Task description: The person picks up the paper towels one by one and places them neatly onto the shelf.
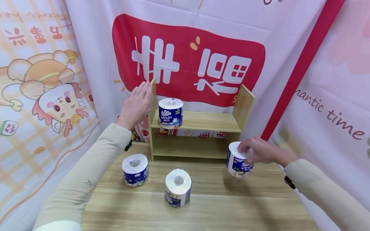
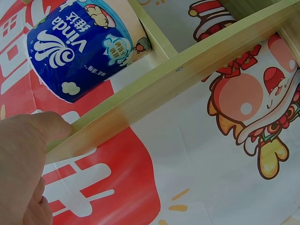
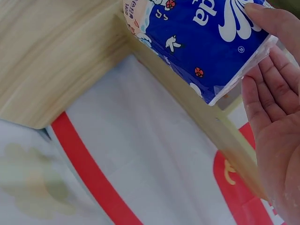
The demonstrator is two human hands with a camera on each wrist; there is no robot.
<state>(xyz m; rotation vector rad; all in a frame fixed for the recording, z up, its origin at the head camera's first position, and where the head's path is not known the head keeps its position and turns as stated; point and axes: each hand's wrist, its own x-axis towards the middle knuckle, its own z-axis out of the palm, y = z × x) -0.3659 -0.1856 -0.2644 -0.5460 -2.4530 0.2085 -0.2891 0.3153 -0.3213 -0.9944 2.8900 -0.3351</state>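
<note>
Blue and white, a paper roll (image 1: 234, 164) hangs from the right hand (image 1: 263, 150), which pinches it near the top, by the right end of the shelf (image 1: 209, 120). The left hand (image 1: 136, 104) touches the left board (image 1: 153, 99), fingers mostly straight. A second roll (image 1: 170, 115) stands on the upper level; a third roll (image 1: 136, 177) and a fourth roll (image 1: 177, 188) stand on the table (image 1: 214, 208). A snug but gentle pinch should stop the held roll slipping. Fingers hide its hole; the right wrist view cuts it off.
</note>
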